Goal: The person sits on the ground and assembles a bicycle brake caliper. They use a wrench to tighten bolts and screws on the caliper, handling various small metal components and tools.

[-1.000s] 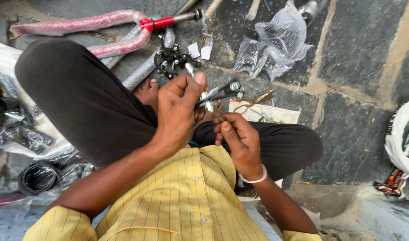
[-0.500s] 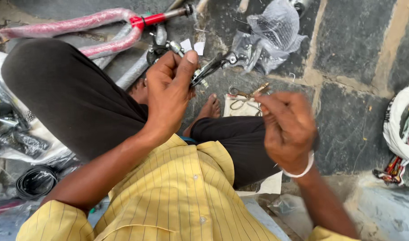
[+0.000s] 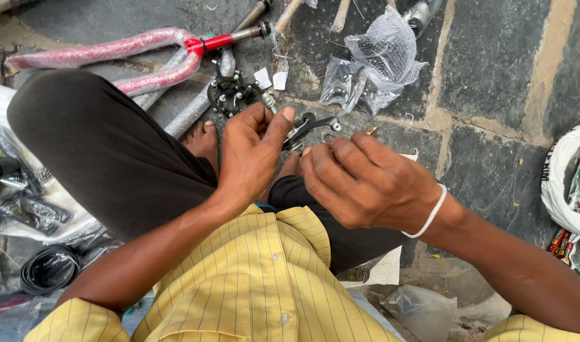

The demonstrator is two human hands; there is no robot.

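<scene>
A glossy black metal brake lever (image 3: 312, 125) is seen; the stone floor (image 3: 492, 69) is rough and matt, the bubble wrap (image 3: 382, 54) shiny plastic.

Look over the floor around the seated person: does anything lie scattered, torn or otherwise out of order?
Yes. Crumpled bubble wrap lies torn open on the stone floor, and two white paper scraps lie loose beside a wrapped bicycle fork.

small metal part (image 3: 309, 126): mostly hidden between left hand (image 3: 255, 152) and right hand (image 3: 366, 183) | right fingertips: behind the knuckles, perhaps touching it | white bag (image 3: 559, 190): cut by edge
</scene>
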